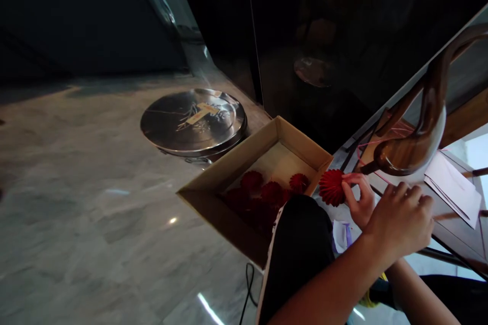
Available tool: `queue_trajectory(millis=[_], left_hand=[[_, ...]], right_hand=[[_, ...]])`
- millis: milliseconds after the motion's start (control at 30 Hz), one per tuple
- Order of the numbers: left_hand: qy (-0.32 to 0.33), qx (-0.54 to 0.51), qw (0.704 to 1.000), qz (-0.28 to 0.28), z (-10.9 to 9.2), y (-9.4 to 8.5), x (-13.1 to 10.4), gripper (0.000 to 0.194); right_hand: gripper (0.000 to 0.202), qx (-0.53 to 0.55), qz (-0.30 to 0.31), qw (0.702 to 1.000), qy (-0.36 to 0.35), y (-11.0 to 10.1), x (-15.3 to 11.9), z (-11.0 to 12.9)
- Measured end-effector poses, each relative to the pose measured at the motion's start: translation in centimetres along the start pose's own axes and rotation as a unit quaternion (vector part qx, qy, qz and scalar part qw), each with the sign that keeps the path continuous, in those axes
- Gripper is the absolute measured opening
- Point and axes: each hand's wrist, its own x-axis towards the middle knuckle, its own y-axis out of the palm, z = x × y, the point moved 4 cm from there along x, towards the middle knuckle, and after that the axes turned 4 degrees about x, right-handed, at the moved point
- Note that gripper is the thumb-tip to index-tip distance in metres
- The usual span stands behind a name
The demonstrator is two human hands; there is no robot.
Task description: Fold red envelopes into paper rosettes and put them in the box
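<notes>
Between the thumb and fingers of my right hand [360, 200] is a red pleated rosette [331, 188], held just past the box's right edge. My left arm crosses over the right one. My left hand [406, 216] is beside the right hand, its fingers curled and closed; their tips are turned away, so anything in them is hidden. Below the rosette stands an open cardboard box [224, 236] with several similar red rosettes [271, 192] in it. My dark-clad knee [303, 233] covers the box's near right corner.
A round metal lid [194, 122] lies on the marble floor [95, 213] behind the box. A curved wooden chair arm [404, 155] overhangs my hands. Folded pale sheets [453, 188] rest at the right. Dark glossy panels [297, 35] stand behind; a black cable [248, 289] runs below the box.
</notes>
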Motion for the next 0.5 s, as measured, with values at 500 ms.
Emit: queue_trajectory(millis=[500], left_hand=[[-0.206, 0.007, 0.968, 0.142, 3.7, 0.9, 0.2, 0.03]], right_hand=[[0.012, 0.074, 0.231, 0.969, -0.046, 18.8, 8.0, -3.0]])
